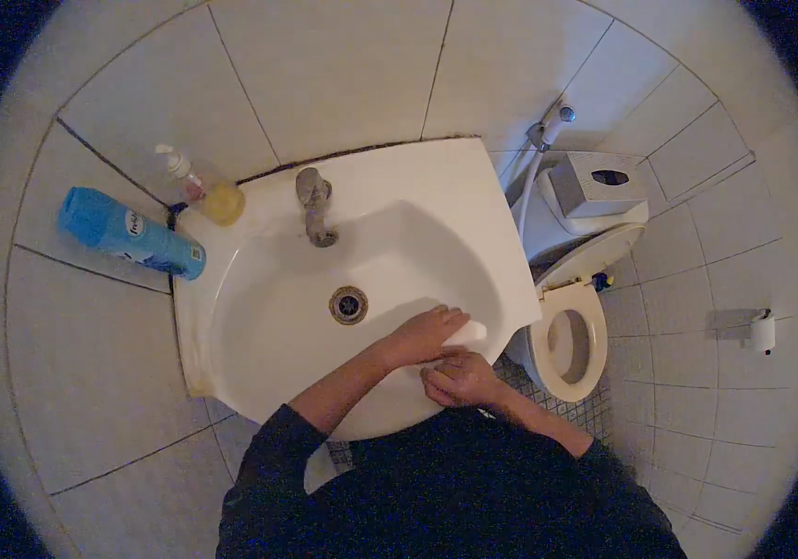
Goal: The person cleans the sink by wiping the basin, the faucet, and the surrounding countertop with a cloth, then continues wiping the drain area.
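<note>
My left hand (425, 335) is over the front right inside of the white sink (278, 368). Its fingers bend over a small bright white piece (470, 334), perhaps tissue or cloth, which shows beyond and below them. Close under it, my right hand (462, 379) is closed near the front rim, its fingers curled inward. What lies between those fingers is hidden. Both hands nearly touch each other. The round drain (348, 305) lies to their left, and the grey faucet (316, 205) stands at the back of the sink.
At the sink's left corner stand a blue cylindrical container (133, 233) and a pump bottle (224, 202) with yellowish liquid. To the right are a toilet (534, 349), a tissue box (594, 191) on its tank, a bidet sprayer (555, 123) and a paper roll (763, 332).
</note>
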The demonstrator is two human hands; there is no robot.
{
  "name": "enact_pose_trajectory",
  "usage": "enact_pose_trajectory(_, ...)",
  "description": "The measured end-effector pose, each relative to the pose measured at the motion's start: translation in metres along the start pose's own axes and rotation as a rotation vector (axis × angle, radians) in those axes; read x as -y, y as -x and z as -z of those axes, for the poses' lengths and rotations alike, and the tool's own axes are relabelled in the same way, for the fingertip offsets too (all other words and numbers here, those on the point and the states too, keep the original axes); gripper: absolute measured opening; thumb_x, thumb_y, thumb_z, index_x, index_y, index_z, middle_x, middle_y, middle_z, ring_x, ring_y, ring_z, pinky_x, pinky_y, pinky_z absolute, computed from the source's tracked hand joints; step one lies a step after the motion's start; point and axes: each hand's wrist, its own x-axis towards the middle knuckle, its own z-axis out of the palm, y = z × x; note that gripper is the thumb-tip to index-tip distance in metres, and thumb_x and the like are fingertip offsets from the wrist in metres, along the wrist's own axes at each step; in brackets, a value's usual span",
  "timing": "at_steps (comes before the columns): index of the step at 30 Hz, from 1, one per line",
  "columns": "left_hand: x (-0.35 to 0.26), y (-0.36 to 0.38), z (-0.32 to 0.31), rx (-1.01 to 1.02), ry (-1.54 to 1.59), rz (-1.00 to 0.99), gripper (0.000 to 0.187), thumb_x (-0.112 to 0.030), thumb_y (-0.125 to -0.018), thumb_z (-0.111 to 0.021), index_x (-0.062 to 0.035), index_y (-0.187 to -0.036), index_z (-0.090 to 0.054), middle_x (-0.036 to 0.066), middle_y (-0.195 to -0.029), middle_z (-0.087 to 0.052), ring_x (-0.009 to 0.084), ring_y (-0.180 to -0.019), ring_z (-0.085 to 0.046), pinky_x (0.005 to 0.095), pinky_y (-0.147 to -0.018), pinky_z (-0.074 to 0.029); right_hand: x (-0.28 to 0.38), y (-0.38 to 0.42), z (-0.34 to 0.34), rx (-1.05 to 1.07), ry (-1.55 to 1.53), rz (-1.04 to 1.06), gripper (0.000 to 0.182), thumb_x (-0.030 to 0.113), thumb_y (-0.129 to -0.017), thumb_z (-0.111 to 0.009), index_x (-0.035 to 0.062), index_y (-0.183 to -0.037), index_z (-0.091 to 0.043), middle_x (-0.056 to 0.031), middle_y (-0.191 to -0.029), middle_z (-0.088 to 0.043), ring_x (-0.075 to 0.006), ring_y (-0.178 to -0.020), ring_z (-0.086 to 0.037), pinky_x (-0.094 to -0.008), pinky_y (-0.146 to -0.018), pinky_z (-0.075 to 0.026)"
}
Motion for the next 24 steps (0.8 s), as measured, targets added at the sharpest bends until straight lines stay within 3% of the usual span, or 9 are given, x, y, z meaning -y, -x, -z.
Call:
enact_pose_trajectory(2,-0.001,-0.007,0.009,0.028,-0.037,0.331,0.055,-0.032,-0.076,-0.057,0.0006,-0.118,-0.040,0.021,-0.119,-0.044,0.0368,-0.112,-0.040,0.0421,-0.095,-0.034,0.003,-0.002,0.004,0.079,0.023,-0.032,0.014,0.014,-0.064,-0.064,0.0091,-0.075,-0.056,-0.0034,-0.053,-0.052,-0.0209,-0.048,-0.055,-0.0329,-0.047,-0.047)
enact_pose_trajectory(5,-0.006,-0.008,0.007,0.094,0.002,0.440,0.057,-0.030,-0.075,-0.059,0.0004,-0.119,-0.040,0.021,-0.119,-0.044,0.0371,-0.111,-0.040,0.0416,-0.095,-0.034,0.004,-0.001,0.003,0.045,-0.033,-0.074,0.014,0.014,-0.065,-0.064,0.0090,-0.075,-0.056,-0.0040,-0.053,-0.052,-0.0212,-0.049,-0.055,-0.0332,-0.047,-0.047)
enact_pose_trajectory(9,0.002,0.009,-0.009,0.003,0.051,0.064,0.052,-0.027,-0.076,-0.057,0.0021,-0.115,-0.040,0.021,-0.118,-0.045,0.0371,-0.110,-0.042,0.0422,-0.092,-0.037,-0.005,-0.005,-0.004,-0.070,-0.013,0.007,0.012,0.015,-0.066,-0.063,0.0095,-0.076,-0.057,-0.0029,-0.053,-0.053,-0.0196,-0.048,-0.055,-0.0324,-0.046,-0.046)
enact_pose_trajectory(11,0.001,0.007,-0.005,0.034,0.076,0.179,0.051,-0.029,-0.077,-0.056,0.0021,-0.115,-0.040,0.020,-0.117,-0.045,0.0368,-0.108,-0.043,0.0426,-0.089,-0.039,-0.004,-0.005,-0.003,-0.161,-0.017,0.054,0.012,0.015,-0.066,-0.063,0.0096,-0.075,-0.057,-0.0027,-0.053,-0.054,-0.0192,-0.049,-0.056,-0.0321,-0.045,-0.047)
enact_pose_trajectory(12,0.001,0.005,0.002,0.033,0.074,0.183,0.051,-0.029,-0.077,-0.056,0.0021,-0.115,-0.040,0.020,-0.117,-0.045,0.0368,-0.108,-0.043,0.0426,-0.089,-0.039,0.000,-0.003,0.002,-0.027,0.004,-0.027,0.012,0.015,-0.066,-0.063,0.0094,-0.076,-0.057,-0.0028,-0.055,-0.055,-0.0192,-0.049,-0.057,-0.0320,-0.046,-0.047)
enact_pose_trajectory(14,0.006,0.004,0.017,0.125,-0.047,0.650,0.051,-0.030,-0.079,-0.054,0.0021,-0.116,-0.040,0.020,-0.116,-0.046,0.0367,-0.107,-0.044,0.0433,-0.087,-0.041,0.002,-0.001,0.002,0.104,0.024,-0.099,0.013,0.015,-0.066,-0.063,0.0092,-0.076,-0.057,-0.0029,-0.056,-0.057,-0.0192,-0.050,-0.059,-0.0319,-0.047,-0.048)
enact_pose_trajectory(18,-0.003,0.006,-0.001,0.025,-0.100,0.549,0.049,-0.028,-0.078,-0.054,0.0015,-0.115,-0.040,0.020,-0.113,-0.047,0.0372,-0.106,-0.045,0.0441,-0.087,-0.041,0.000,0.002,-0.002,0.035,0.014,-0.093,0.015,0.016,-0.066,-0.063,0.0091,-0.079,-0.058,-0.0037,-0.056,-0.058,-0.0204,-0.049,-0.058,-0.0327,-0.045,-0.047)
enact_pose_trajectory(20,-0.004,0.010,-0.008,0.020,0.039,0.342,0.047,-0.026,-0.076,-0.056,0.0006,-0.112,-0.042,0.019,-0.110,-0.049,0.0371,-0.104,-0.046,0.0448,-0.084,-0.043,0.000,0.004,-0.003,0.035,0.018,-0.084,0.017,0.017,-0.066,-0.063,0.0091,-0.080,-0.058,-0.0038,-0.056,-0.058,-0.0205,-0.049,-0.058,-0.0328,-0.045,-0.047)
enact_pose_trajectory(24,0.032,0.022,-0.014,-0.085,-0.294,0.626,0.046,-0.026,-0.073,-0.059,0.0006,-0.108,-0.043,0.017,-0.104,-0.051,0.0360,-0.097,-0.048,0.0450,-0.076,-0.046,0.001,0.001,0.002,0.076,0.006,-0.102,0.018,0.017,-0.067,-0.063,0.0086,-0.082,-0.057,-0.0045,-0.058,-0.058,-0.0205,-0.049,-0.058,-0.0324,-0.046,-0.048)
